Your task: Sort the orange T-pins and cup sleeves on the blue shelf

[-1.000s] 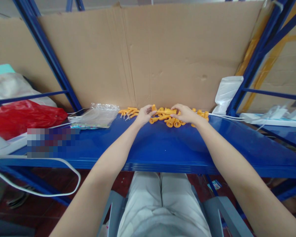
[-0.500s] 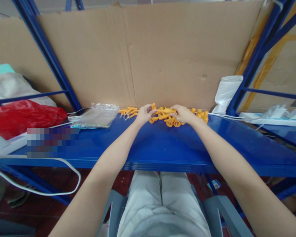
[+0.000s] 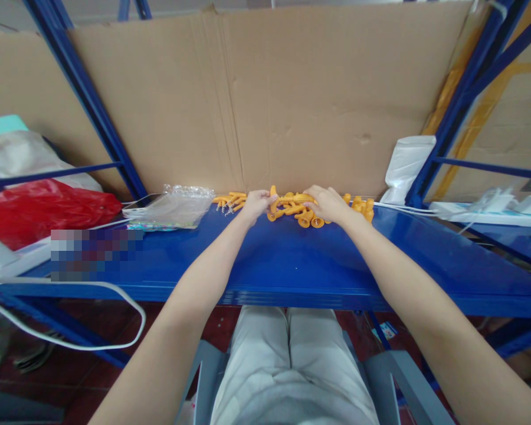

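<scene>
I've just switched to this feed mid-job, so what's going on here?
A person is seated at a blue table, handling small yellow pieces with both bare hands. The left hand pinches an upright piece; the right hand is at the pile, its exact grip unclear. More pieces lie beside both hands, some at the left with small chains. Clear plastic bags lie farther left.

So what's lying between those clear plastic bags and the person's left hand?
In the head view, a small cluster of orange pieces with silvery chains lies between the plastic bags and the left hand.
</scene>
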A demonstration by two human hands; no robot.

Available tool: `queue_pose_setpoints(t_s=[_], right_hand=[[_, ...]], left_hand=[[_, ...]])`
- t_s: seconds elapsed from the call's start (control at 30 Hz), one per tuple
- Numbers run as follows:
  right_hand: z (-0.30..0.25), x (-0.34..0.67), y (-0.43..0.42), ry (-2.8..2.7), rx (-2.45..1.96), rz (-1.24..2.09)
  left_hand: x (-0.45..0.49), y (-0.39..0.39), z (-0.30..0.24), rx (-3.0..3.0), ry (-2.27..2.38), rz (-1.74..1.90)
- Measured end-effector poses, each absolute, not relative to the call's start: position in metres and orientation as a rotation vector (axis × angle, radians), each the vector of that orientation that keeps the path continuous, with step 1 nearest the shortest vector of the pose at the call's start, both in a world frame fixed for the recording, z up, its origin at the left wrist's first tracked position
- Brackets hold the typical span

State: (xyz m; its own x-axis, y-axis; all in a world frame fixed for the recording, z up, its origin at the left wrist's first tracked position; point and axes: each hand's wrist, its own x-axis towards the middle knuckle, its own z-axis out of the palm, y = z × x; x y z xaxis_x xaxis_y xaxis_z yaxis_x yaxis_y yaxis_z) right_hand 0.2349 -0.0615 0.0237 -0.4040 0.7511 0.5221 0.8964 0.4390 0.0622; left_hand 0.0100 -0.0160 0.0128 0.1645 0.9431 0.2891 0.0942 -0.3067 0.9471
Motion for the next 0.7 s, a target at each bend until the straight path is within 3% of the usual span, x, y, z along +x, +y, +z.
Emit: queue_pose_setpoints(t_s=[0.43,0.7], right_hand=[[0.0252,0.2312,-0.0669,-2.255,-1.312,-0.665],[0.0198,0.2410,-0.0618,-2.274,-1.340,-0.557]], left_hand=[[0.0120,-0.0201,0.0192,1.287,0.988,1.199],[0.0140,-0.0210,0.0118,1.581,1.023,1.266]])
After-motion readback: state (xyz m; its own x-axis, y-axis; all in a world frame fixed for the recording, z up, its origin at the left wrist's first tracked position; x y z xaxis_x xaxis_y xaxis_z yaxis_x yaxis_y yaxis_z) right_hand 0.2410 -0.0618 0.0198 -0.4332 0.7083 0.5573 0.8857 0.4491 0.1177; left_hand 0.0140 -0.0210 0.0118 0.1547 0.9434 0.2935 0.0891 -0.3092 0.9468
